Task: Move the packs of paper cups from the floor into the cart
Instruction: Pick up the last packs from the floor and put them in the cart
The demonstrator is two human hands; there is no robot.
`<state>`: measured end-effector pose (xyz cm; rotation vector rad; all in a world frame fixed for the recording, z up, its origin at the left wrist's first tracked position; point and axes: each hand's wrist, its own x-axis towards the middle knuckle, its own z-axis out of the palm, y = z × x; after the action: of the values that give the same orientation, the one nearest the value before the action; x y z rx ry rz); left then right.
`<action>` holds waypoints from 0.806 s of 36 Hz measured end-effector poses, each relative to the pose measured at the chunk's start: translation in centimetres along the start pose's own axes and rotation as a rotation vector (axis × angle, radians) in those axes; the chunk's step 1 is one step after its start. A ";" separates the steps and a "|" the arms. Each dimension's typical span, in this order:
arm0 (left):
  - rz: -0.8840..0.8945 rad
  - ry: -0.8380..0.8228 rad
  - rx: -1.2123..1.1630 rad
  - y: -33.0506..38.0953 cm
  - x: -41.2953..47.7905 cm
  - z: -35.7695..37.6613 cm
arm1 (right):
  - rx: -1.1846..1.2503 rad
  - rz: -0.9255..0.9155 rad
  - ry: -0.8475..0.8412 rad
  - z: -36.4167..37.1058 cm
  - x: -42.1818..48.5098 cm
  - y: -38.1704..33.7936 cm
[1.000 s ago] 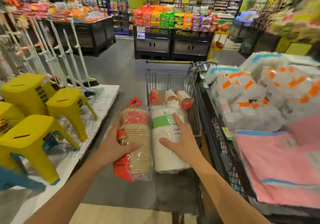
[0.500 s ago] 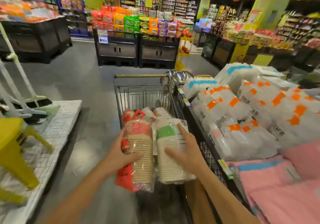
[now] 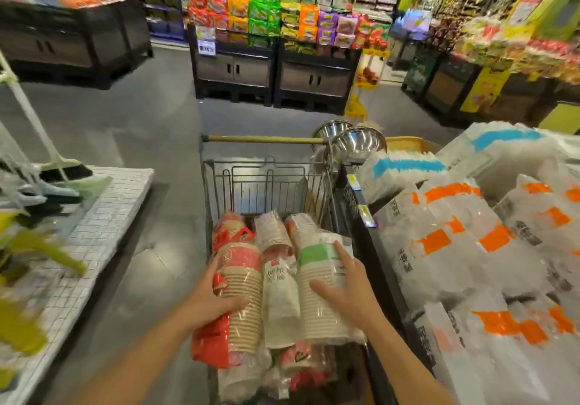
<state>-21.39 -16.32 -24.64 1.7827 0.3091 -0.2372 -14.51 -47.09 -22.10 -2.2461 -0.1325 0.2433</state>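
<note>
A wire shopping cart [image 3: 266, 181] stands in front of me with several packs of paper cups [image 3: 279, 282] lying inside it. My left hand [image 3: 210, 298] grips a red-banded pack of brown cups [image 3: 243, 294] over the cart's left side. My right hand [image 3: 348, 291] grips a green-banded pack of cups [image 3: 317, 279] over the cart's right side. Both held packs lie lengthwise on top of the others, pointing away from me.
A black shelf edge [image 3: 361, 213] runs along the cart's right side, piled with white bags marked orange and blue [image 3: 464, 247]. Steel bowls [image 3: 357, 144] sit beyond the cart handle. A white platform [image 3: 103, 216] with brooms is on the left. Grey aisle floor [image 3: 157, 141] lies ahead.
Both hands have carried the two packs forward and down from above the floor onto the pile in the cart. The view has swung right; the yellow stools have left it.
</note>
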 end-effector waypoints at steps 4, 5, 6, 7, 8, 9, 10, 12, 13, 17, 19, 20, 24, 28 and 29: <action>-0.173 0.038 -0.005 -1.9 4.3 1.3 | -0.026 0.094 -0.122 0.4 5.3 2.3; -0.202 0.025 -0.021 -2.1 5.1 1.8 | -0.034 0.107 -0.132 0.7 6.6 3.0; -0.236 0.023 -0.009 -2.7 5.8 2.2 | -0.047 0.123 -0.145 1.1 7.9 3.6; -0.253 0.037 0.002 -3.4 6.6 2.6 | -0.063 0.148 -0.171 1.7 9.0 4.4; -0.281 0.052 0.023 -4.0 7.3 2.9 | -0.080 0.182 -0.202 2.2 9.9 5.3; -0.308 0.061 0.067 -4.4 7.9 3.3 | -0.093 0.215 -0.227 2.9 10.6 6.1; -0.336 0.086 0.115 -4.6 8.4 3.7 | -0.101 0.241 -0.244 3.6 11.3 7.0; -0.405 0.131 0.187 -4.9 9.3 4.0 | -0.115 0.277 -0.278 5.1 12.3 8.5; -0.427 0.136 0.217 -5.2 9.7 4.0 | -0.131 0.292 -0.292 5.8 12.6 9.3; -0.456 0.071 0.307 -5.8 10.7 3.9 | -0.159 0.324 -0.304 7.1 13.1 11.1; -0.466 0.049 0.360 -5.9 11.4 3.8 | -0.138 0.336 -0.308 7.3 13.2 11.7; -0.465 0.055 0.372 -5.8 11.5 3.9 | -0.122 0.343 -0.311 7.5 13.3 12.0; -0.465 0.066 0.436 -6.2 11.9 4.0 | -0.109 0.334 -0.326 7.6 13.5 12.4; -0.484 0.057 0.438 -5.6 12.0 4.1 | -0.111 0.323 -0.340 7.7 13.6 12.5; -0.485 0.062 0.439 -5.8 12.0 4.1 | -0.117 0.327 -0.344 7.6 13.6 12.3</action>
<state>-11.94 -18.07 -34.75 2.1276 0.7828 -0.6330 -2.76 -46.70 -38.16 -2.3160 0.0420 0.8173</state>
